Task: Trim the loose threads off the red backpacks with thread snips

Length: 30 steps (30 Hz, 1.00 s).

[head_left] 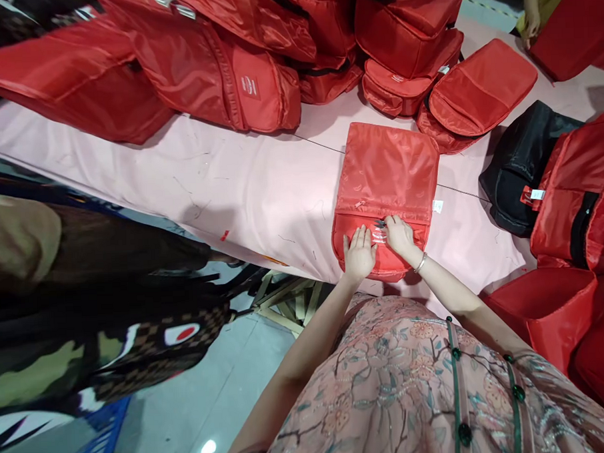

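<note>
A red fabric bag (387,166) lies on the pink cloth in front of me, its upper panel spread away from me. My left hand (360,254) rests flat on the bag's near part, fingers stretched out, to the left of a white printed logo (379,236). Just right of the logo, my right hand (399,237) is closed around small thread snips (380,224), whose dark metal tips point left over the bag. The rest of the snips is hidden by the fingers. A white tag (438,206) sticks out at the bag's right edge.
Several red bags (185,64) are piled along the far side of the pink-covered table (260,188). To the right stand a black bag (517,170) and more red ones (540,296). Loose threads lie on the cloth. Another person's hand (532,23) shows at top right; a blue crate (98,439) is below left.
</note>
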Each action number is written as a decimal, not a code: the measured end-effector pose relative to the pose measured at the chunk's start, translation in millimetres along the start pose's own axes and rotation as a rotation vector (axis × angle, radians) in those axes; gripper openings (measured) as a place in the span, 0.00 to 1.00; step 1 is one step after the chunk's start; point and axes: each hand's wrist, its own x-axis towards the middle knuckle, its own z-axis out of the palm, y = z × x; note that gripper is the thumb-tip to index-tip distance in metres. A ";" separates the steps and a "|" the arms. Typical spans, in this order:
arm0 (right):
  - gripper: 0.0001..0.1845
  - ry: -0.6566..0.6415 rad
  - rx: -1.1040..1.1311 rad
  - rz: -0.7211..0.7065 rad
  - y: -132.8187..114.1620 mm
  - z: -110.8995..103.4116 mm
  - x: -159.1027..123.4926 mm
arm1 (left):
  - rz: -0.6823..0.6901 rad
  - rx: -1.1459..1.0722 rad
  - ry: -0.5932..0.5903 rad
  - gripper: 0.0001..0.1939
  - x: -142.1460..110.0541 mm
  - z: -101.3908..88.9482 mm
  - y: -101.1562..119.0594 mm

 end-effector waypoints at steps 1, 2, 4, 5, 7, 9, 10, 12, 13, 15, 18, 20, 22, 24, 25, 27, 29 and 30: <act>0.12 0.002 0.003 0.001 0.0 0.3 -0.1 | 0.000 0.002 -0.001 0.27 0.0 0.1 0.1; 0.12 0.006 0.005 0.002 0.1 0.5 -0.1 | 0.001 0.003 -0.003 0.27 -0.1 0.2 0.2; 0.13 0.010 0.006 0.001 0.4 1.0 -0.1 | 0.004 0.006 -0.001 0.27 -0.3 0.5 0.2; 0.12 0.010 0.004 0.000 0.6 1.0 0.1 | 0.004 0.007 0.002 0.27 -0.4 0.7 0.3; 0.12 0.004 -0.004 -0.005 0.6 0.7 0.6 | 0.003 0.007 0.008 0.27 -0.6 1.0 0.3; 0.11 -0.002 -0.012 -0.006 0.1 0.2 1.6 | 0.002 0.005 0.006 0.27 -0.7 1.3 0.2; 0.11 -0.004 -0.015 -0.006 -0.4 -0.1 2.1 | 0.003 0.004 0.005 0.27 -0.7 1.4 0.2; 0.12 -0.006 -0.023 -0.002 -1.8 -0.4 3.1 | 0.003 0.003 0.003 0.27 -0.5 1.5 0.0; 0.12 -0.005 -0.027 0.002 -2.7 -0.3 3.4 | 0.003 0.002 0.002 0.27 -0.5 1.5 -0.1; 0.12 -0.009 -0.035 0.014 -4.4 0.4 3.6 | 0.001 -0.002 0.000 0.27 -0.3 1.5 -0.3; 0.13 -0.024 -0.028 0.034 -5.3 3.3 2.4 | 0.000 -0.008 -0.003 0.27 0.1 1.0 -0.5; 0.14 -0.024 -0.005 0.035 -4.3 6.4 1.2 | 0.000 -0.007 -0.005 0.27 0.2 0.4 -0.5; 0.14 -0.007 0.026 0.023 -2.1 9.8 0.3 | 0.001 -0.001 -0.006 0.27 0.2 -0.3 -0.4; 0.14 0.013 0.057 0.013 0.4 12.9 0.0 | 0.001 0.006 -0.007 0.26 0.1 -0.8 -0.4; 0.14 0.019 0.070 0.013 1.5 14.2 0.0 | 0.004 0.008 -0.008 0.26 0.1 -0.9 -0.4; 0.14 0.019 0.086 0.020 3.3 15.6 0.4 | 0.009 0.010 -0.010 0.26 0.0 -0.7 -0.2; 0.14 0.006 0.089 0.024 4.4 15.9 0.9 | 0.011 0.008 -0.012 0.26 0.1 -0.3 0.1; 0.14 0.000 0.089 0.023 4.6 15.8 1.1 | 0.011 0.008 -0.012 0.26 0.2 -0.1 0.3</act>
